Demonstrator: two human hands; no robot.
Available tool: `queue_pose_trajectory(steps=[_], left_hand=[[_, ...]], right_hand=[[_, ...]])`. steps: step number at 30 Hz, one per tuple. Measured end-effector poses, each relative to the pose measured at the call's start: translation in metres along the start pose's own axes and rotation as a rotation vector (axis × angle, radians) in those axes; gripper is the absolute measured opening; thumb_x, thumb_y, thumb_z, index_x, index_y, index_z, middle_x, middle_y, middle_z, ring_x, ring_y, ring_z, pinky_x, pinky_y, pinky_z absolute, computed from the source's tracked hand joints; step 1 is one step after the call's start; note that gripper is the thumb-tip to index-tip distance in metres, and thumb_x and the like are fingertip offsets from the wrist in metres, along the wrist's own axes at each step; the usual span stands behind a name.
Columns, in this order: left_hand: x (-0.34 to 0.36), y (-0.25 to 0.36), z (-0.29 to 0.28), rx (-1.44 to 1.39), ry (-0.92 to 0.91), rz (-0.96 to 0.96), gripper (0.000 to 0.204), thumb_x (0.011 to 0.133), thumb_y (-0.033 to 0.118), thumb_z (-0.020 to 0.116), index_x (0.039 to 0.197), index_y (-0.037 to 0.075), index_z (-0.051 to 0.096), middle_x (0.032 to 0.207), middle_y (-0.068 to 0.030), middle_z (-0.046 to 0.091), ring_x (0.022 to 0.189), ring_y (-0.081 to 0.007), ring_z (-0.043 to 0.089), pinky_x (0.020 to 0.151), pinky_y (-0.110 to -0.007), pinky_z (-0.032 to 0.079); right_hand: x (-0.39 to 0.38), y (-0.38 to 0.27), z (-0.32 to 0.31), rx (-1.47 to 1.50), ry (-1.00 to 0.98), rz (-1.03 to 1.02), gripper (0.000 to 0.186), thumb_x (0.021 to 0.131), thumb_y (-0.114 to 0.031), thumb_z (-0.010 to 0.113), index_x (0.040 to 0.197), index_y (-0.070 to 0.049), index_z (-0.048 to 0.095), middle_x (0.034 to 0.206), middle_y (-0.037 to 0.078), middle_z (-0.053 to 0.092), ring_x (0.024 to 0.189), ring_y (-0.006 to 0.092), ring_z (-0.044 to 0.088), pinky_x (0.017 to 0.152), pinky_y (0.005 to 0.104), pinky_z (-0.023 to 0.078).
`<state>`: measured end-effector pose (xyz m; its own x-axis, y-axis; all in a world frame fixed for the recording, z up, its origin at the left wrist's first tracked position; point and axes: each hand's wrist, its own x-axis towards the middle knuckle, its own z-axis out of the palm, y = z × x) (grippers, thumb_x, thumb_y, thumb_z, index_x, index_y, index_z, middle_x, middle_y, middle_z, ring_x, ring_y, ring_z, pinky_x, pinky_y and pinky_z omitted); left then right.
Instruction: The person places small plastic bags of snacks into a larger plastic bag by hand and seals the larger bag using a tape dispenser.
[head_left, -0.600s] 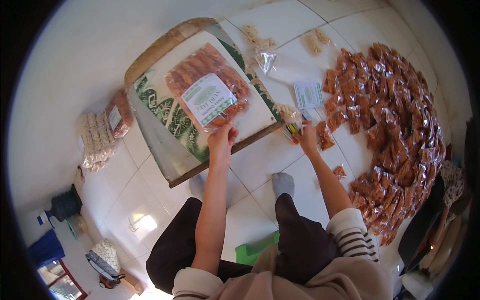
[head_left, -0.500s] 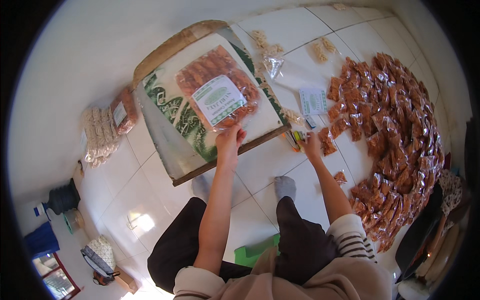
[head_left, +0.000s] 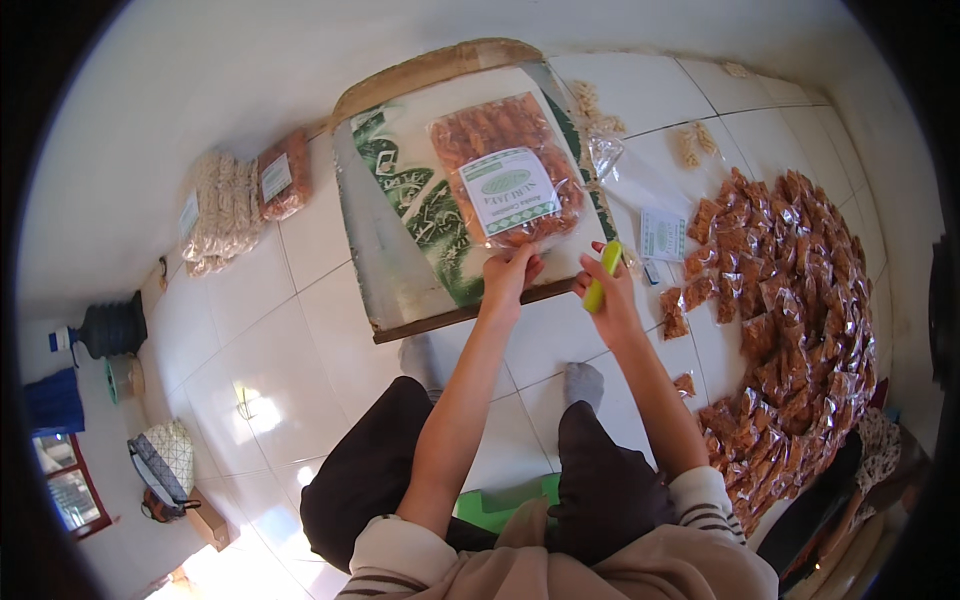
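Note:
My left hand (head_left: 510, 275) grips the lower edge of a clear bag of orange-brown snacks (head_left: 505, 125) with a white and green label, lying on a worn low board table (head_left: 395, 280). My right hand (head_left: 608, 295) holds a lime-green handheld tool (head_left: 603, 275), likely a stapler or cutter, beside the table's right corner, apart from the bag. A stack of printed white and green labels (head_left: 662, 235) lies on the tiled floor beyond that hand, with a clear plastic sheet and small pale snack packets (head_left: 695, 145) farther back.
A large spread of small orange snack packets (head_left: 790, 330) covers the floor at right. Larger bags of pale snacks (head_left: 218, 215) and orange snacks (head_left: 282, 180) lean by the left wall. A dark water jug (head_left: 108, 328) and bag (head_left: 160, 460) sit at left, a green plastic item (head_left: 480, 505) beneath me.
My right hand has lifted the green tool from the floor beside the table and brought it left, nearer my left hand. The view has shifted, so the table appears farther right.

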<state>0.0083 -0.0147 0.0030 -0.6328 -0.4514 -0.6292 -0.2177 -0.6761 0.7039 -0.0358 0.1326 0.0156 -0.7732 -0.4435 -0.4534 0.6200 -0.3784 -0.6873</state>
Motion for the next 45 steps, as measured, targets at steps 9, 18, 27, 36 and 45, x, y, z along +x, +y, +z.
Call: queue_pose_trajectory(steps=[9, 18, 27, 36, 45], left_hand=[[-0.001, 0.002, -0.004, 0.075, -0.011, -0.005, 0.022, 0.079, 0.014, 0.064, 0.093, -0.002, 0.06, 0.082, -0.0024, 0.058, 0.071, -0.0093, 0.058, 0.064, -0.019, 0.05], [0.001, 0.002, -0.004, 0.055, -0.043, -0.029, 0.024, 0.079, 0.013, 0.063, 0.095, -0.004, 0.058, 0.082, -0.0043, 0.059, 0.071, -0.0105, 0.059, 0.064, -0.02, 0.052], [0.003, 0.006, -0.003, -0.012, 0.03, -0.001, 0.02, 0.078, 0.008, 0.062, 0.09, -0.007, 0.058, 0.079, -0.0074, 0.059, 0.065, -0.013, 0.06, 0.06, -0.021, 0.054], [0.002, 0.004, -0.002, -0.049, -0.011, -0.032, 0.02, 0.077, 0.01, 0.063, 0.092, -0.001, 0.056, 0.079, -0.003, 0.056, 0.067, -0.0092, 0.057, 0.064, -0.02, 0.054], [0.002, 0.009, 0.0, 0.001, 0.03, -0.002, 0.021, 0.077, 0.01, 0.062, 0.088, -0.008, 0.059, 0.078, -0.008, 0.061, 0.064, -0.0122, 0.06, 0.059, -0.021, 0.052]], right_hand=[[0.034, 0.038, 0.051, -0.283, 0.471, -0.209, 0.046, 0.07, -0.005, 0.069, 0.107, -0.007, 0.041, 0.088, 0.005, 0.055, 0.069, 0.0142, 0.056, 0.059, 0.0274, 0.046], [0.029, 0.03, 0.038, -0.042, 0.273, -0.086, 0.053, 0.07, -0.012, 0.069, 0.112, -0.005, 0.037, 0.1, 0.007, 0.048, 0.088, 0.0168, 0.05, 0.073, 0.0291, 0.041], [0.009, 0.01, 0.053, -0.318, 0.357, -0.045, 0.058, 0.078, -0.036, 0.066, 0.118, -0.006, 0.037, 0.097, 0.004, 0.047, 0.073, 0.0121, 0.049, 0.062, 0.0295, 0.045], [0.011, -0.012, 0.036, -0.284, -0.021, 0.392, 0.05, 0.082, -0.05, 0.055, 0.101, -0.004, 0.052, 0.088, 0.004, 0.048, 0.074, 0.0152, 0.052, 0.059, 0.0301, 0.046], [0.028, -0.013, 0.047, -0.331, -0.04, 0.367, 0.044, 0.079, -0.039, 0.064, 0.099, -0.001, 0.055, 0.087, 0.008, 0.054, 0.074, 0.0164, 0.054, 0.061, 0.0286, 0.045]])
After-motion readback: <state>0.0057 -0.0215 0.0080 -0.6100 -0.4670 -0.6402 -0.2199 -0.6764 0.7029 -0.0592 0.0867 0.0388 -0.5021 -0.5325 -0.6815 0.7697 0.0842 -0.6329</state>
